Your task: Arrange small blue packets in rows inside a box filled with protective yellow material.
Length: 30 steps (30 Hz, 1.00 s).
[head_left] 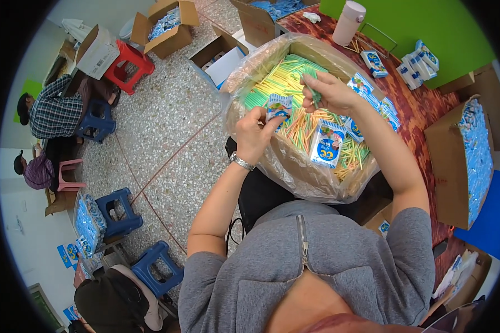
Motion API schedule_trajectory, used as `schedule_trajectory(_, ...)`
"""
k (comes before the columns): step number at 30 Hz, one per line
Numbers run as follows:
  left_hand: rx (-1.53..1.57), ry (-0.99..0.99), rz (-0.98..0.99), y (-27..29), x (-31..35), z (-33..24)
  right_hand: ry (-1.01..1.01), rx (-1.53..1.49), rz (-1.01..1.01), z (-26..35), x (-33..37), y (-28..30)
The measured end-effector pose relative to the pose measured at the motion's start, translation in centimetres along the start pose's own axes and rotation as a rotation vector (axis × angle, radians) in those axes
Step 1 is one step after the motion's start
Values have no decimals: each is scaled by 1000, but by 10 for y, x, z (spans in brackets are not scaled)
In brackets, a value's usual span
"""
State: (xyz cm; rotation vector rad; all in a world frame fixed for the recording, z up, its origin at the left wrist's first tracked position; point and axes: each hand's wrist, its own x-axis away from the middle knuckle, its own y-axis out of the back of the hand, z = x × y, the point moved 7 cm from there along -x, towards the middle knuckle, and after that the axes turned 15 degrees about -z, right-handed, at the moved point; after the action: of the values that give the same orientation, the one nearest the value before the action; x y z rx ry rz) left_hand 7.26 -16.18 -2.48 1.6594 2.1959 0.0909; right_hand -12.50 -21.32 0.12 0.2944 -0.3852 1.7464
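Note:
My left hand (pixel 254 133) pinches a small blue-and-white packet (pixel 279 106) by its side, over the near left of a large box lined with clear plastic (pixel 239 77). The box is full of thin sticks (pixel 280 76) in yellow, green and orange. A little to the right and farther off, my right hand (pixel 330 93) is closed round a small bunch of green sticks (pixel 313 89), apart from the packet. Below it, a larger-looking blue-and-white packet (pixel 328 144) lies flat on the sticks. More such packets (pixel 375 102) are heaped along the box's right side, partly behind my right forearm.
A reddish patterned table (pixel 414 119) on the right bears a pale tumbler (pixel 349 23) and stacked packets (pixel 419 66). Beside it stands a carton of blue packets (pixel 455 166). Left are blue stools (pixel 156 269), a red stool (pixel 129 66), open cartons (pixel 165 28) and several people at work.

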Motion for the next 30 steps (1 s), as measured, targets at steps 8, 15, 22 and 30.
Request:
schedule_trajectory(8,-70,-229,-28,-18,0,-34,211,455,232,52,45,-3)
schedule_trajectory(15,-64,-364,-83,-22,3,-46,693,1373,212,92,56,-23)
schedule_trajectory(22,-83,-368,-126,-17,2,-52,650,1502,274,91,53,-32)
schedule_trajectory(30,-79,-521,-126,-19,6,-61,628,1706,336,87,53,-34)
